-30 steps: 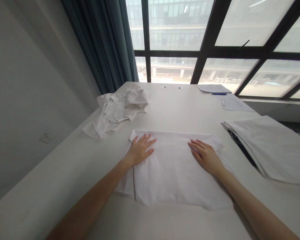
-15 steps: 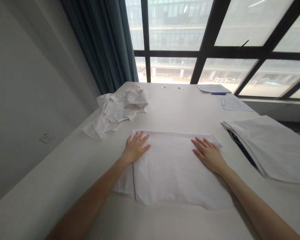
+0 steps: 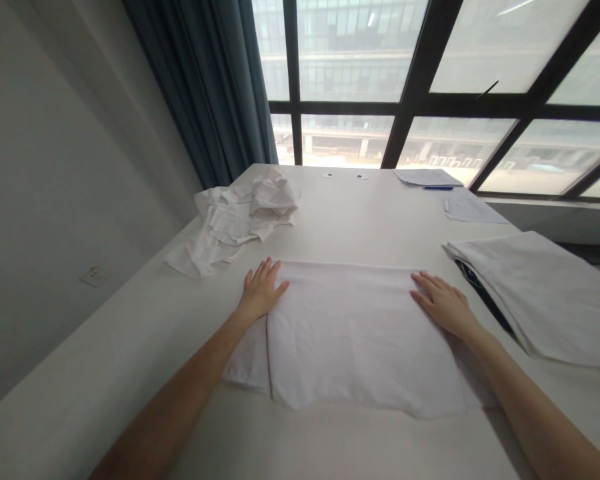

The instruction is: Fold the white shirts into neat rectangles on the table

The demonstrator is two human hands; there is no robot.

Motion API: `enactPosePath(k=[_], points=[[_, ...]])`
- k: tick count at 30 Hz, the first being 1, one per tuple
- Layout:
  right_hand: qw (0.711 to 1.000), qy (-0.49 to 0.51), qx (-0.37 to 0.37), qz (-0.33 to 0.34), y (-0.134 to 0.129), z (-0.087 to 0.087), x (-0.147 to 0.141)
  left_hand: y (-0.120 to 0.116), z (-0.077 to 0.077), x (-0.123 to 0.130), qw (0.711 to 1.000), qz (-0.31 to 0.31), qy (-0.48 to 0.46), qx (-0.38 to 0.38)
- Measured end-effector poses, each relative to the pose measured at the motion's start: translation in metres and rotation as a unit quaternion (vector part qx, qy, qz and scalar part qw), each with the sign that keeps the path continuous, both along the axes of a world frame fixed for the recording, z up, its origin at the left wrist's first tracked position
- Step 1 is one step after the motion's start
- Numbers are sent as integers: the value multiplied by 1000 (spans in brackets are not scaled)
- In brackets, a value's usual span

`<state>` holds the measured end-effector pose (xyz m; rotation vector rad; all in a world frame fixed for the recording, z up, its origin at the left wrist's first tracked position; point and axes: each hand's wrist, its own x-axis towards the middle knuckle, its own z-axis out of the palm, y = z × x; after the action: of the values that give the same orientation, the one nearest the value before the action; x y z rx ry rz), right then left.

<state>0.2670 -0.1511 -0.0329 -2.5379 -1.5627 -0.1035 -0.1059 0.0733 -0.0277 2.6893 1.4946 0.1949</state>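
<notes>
A folded white cloth [image 3: 350, 337] lies flat on the white table [image 3: 340, 227] in front of me, with a dark seam line running along its left part. My left hand [image 3: 263, 290] rests palm down on the cloth's far left corner, fingers spread and partly over the edge. My right hand [image 3: 443, 305] lies flat on the cloth's right edge, fingers pointing left. Neither hand grips anything. Each hand hides only a small part of the cloth.
A crumpled white cloth [image 3: 235, 217] lies at the far left of the table. A folded white stack [image 3: 535, 297] with a dark edge sits at the right. Papers [image 3: 425, 177] and a blue pen [image 3: 437, 188] lie at the back. A wall with a socket runs along the left.
Both hands have slid outward along the cloth, the left toward its left corner and the right toward its right edge. The cloth now lies a little wider and flatter.
</notes>
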Motion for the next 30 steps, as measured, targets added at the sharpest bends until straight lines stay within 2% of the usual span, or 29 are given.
enactPosePath(k=[7, 11, 15, 20, 25, 30], points=[[992, 69, 109, -3, -1, -6, 52, 15, 1, -2, 995, 16, -83, -44], [987, 92, 119, -56, 6, -4, 70, 31, 9, -1, 992, 27, -120, -36], [973, 180, 109, -97, 20, 2, 75, 53, 17, 1, 980, 19, -185, -67], [966, 207, 111, -107, 36, 9, 73, 70, 20, 4, 968, 46, -221, -106], [963, 226, 113, -95, 36, 15, 68, 79, 18, -2, 963, 49, -233, -128], [962, 234, 125, -68, 32, 16, 66, 86, 13, -10, 942, 24, -292, -163]])
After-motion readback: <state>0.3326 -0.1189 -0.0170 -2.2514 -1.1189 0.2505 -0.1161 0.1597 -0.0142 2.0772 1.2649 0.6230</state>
